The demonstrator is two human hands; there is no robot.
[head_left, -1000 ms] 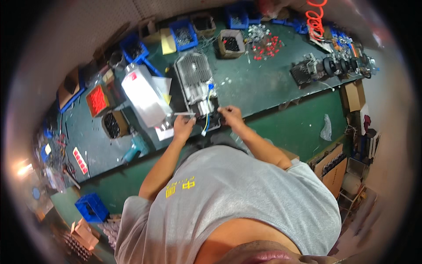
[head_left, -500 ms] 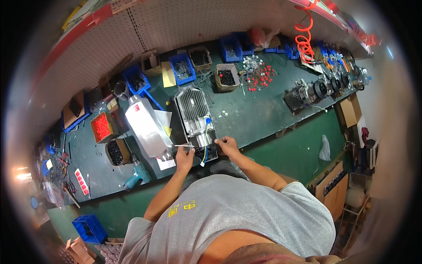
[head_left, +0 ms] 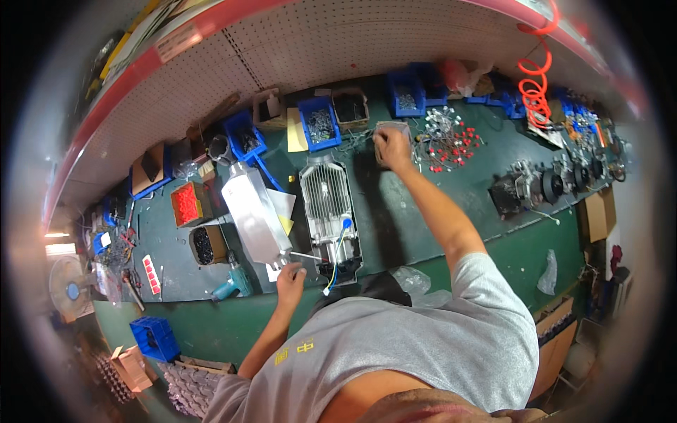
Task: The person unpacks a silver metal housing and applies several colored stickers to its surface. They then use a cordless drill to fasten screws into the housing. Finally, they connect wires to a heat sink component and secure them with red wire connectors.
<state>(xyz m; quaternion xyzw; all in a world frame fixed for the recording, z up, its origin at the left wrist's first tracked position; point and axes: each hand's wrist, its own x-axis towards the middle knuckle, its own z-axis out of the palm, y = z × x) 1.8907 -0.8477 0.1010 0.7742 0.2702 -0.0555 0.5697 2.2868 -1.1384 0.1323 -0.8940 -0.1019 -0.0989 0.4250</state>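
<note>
My right hand [head_left: 393, 148] reaches over a small box [head_left: 402, 127] at the back of the bench, fingers bent down into it; their tips and whatever they grip are hidden. My left hand [head_left: 290, 280] stays low at the bench's front edge, its fingers curled together, with anything inside too small to make out. Just above it a thin pale rod [head_left: 308, 256] lies between a smooth silver metal casing [head_left: 254, 210] and a finned metal housing [head_left: 326, 190]. Blue and yellow wires [head_left: 337, 261] with a white plug hang over the housing's black near end.
Blue bins of small parts [head_left: 319, 123] line the back. Red-capped pieces [head_left: 448, 144] lie loose right of the box. Left stand boxes of red parts [head_left: 187, 204] and black parts [head_left: 204, 244], plus a teal power drill [head_left: 233, 280]. Motor-like assemblies [head_left: 522, 185] sit at right.
My right hand has left the near end of the finned housing and moved far and right to the small box. My left hand has drawn slightly back from the housing toward me.
</note>
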